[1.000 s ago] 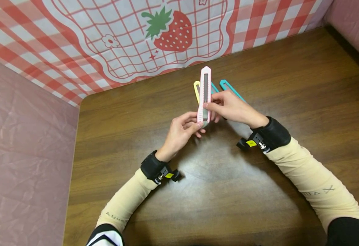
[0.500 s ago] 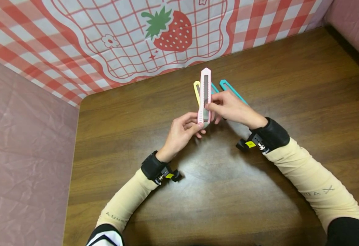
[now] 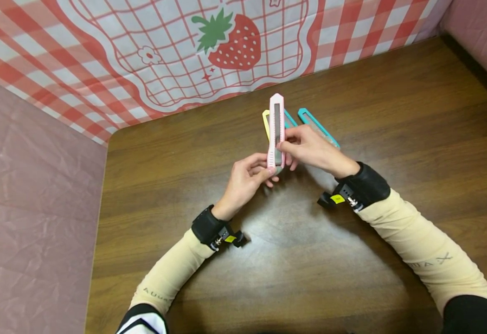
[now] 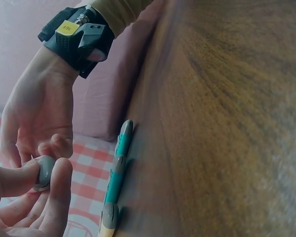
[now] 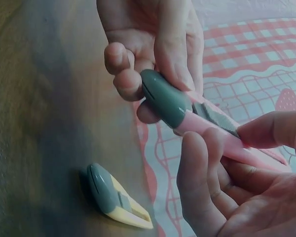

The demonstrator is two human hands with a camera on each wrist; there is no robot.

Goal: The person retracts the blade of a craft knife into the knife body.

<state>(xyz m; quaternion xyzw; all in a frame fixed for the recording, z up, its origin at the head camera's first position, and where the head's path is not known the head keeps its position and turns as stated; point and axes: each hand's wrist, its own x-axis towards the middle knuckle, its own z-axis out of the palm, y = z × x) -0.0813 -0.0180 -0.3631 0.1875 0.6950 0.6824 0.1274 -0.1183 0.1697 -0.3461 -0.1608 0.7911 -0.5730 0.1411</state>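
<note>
In the head view, both hands hold a pink box cutter above the table, its pointed pink end facing the far wall. My left hand pinches its grey rounded end between thumb and fingers. My right hand grips the body from the right. In the right wrist view, the right thumb touches the grey slider, and fingers lie under the body. No blade is visible outside the grey end. Behind it on the table lie a yellow box cutter, a teal box cutter partly hidden, and another teal box cutter beside my right hand.
The wooden table runs under both arms. A red-and-white checked cloth with a strawberry print hangs along its far edge. Pink fabric stands at the left, and more at the far right.
The pink box cutter's far end has shifted slightly left and nearer. My right hand has moved a little left and nearer with it. The left hand has barely moved.
</note>
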